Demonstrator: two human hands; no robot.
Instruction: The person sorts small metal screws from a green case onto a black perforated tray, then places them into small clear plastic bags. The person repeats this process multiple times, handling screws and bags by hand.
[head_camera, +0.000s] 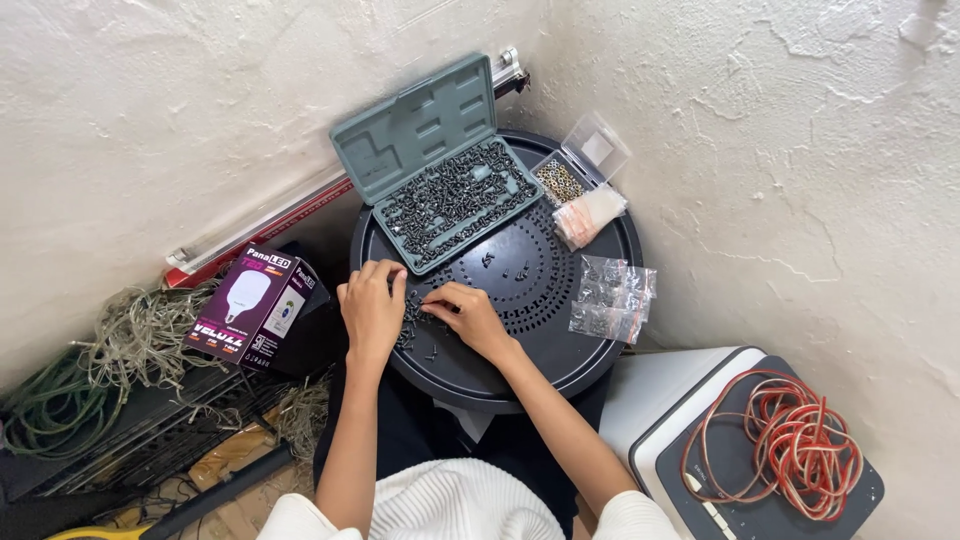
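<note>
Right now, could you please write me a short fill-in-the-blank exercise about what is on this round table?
1. The open grey-green case is full of small dark ____.
2. Both hands, left hand and right hand, rest on a round ____ table.
3. The coil of cable to the right is ____.

Missing words: screws; black; red

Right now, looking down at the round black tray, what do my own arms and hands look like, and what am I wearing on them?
Both forearms are bare from elbow to fingertips. The left hand and the right hand wear no gloves, and no rings, watch or bracelet show. At the bottom edge, the white ribbed knit top covers the upper arms, its sleeves ending near the elbows. Nails are too small to judge.
</note>
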